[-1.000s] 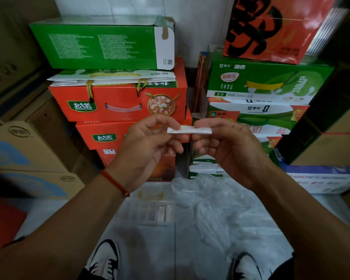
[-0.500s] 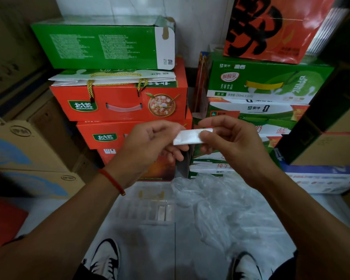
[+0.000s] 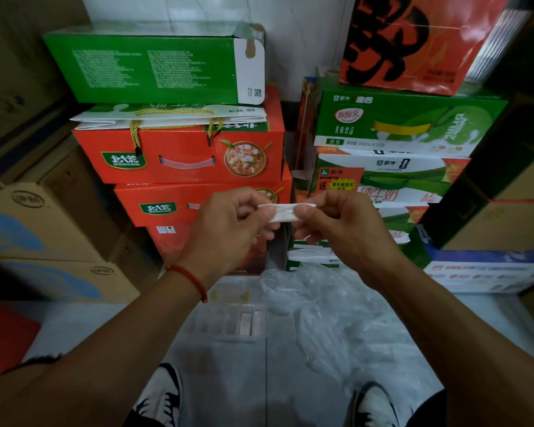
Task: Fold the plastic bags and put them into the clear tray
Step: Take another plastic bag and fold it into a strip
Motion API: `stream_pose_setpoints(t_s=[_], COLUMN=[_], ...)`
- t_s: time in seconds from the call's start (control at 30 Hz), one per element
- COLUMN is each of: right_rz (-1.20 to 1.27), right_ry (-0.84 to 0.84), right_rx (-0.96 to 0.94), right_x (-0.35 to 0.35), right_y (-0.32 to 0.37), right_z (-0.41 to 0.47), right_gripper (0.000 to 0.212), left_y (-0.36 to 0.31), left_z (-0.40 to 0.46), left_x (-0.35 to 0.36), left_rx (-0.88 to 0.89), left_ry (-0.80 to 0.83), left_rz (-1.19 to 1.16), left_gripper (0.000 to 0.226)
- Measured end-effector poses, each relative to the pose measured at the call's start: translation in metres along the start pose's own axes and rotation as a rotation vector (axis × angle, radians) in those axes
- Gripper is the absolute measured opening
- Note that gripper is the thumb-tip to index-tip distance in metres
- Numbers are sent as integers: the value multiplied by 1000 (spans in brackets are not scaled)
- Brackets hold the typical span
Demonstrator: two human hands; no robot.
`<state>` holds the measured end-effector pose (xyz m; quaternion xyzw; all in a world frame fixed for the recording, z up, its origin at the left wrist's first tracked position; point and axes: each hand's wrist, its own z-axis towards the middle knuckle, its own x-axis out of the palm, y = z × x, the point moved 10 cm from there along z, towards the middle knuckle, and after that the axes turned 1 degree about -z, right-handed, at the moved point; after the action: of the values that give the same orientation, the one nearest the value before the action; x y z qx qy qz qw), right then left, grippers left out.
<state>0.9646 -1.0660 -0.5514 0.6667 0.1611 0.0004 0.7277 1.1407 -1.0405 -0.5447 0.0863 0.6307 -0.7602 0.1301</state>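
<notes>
Two hands hold a small folded plastic bag up in front of stacked boxes.

The left hand (image 3: 225, 229) pinches the left end of the folded plastic bag (image 3: 285, 212) and the right hand (image 3: 342, 229) pinches its right end, fingers curled. The clear tray (image 3: 228, 323) sits on the floor at 6 o'clock from the hands, with a few folded bags inside. A loose pile of plastic bags (image 3: 330, 315) lies just beside the tray, at its 3 o'clock. Red boxes (image 3: 179, 155) stand at 11 o'clock.
</notes>
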Motion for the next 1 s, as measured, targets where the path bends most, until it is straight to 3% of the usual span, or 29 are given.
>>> stream_pose_setpoints(t_s=[0.13,0.37,0.67,1.0], right_rz=[-50,24,124,76], right_ry=[-34,4,17,40], right_rx=[32,-56,63,87], right_x=[-1,12,10,3], right_y=[-6,5,-10,-13], right_z=[4,1,6,12], right_gripper=[8,17,8,15], left_y=[-1,5,14,17], left_z=[2,-4,-3,-1], left_x=[-5,5,-2,-3], left_rx=[60,-34,-89,-111], left_ry=[-91,-77,-102,-112], left_rz=[121,-21,-4,-33], left_gripper=[11,7,11,12])
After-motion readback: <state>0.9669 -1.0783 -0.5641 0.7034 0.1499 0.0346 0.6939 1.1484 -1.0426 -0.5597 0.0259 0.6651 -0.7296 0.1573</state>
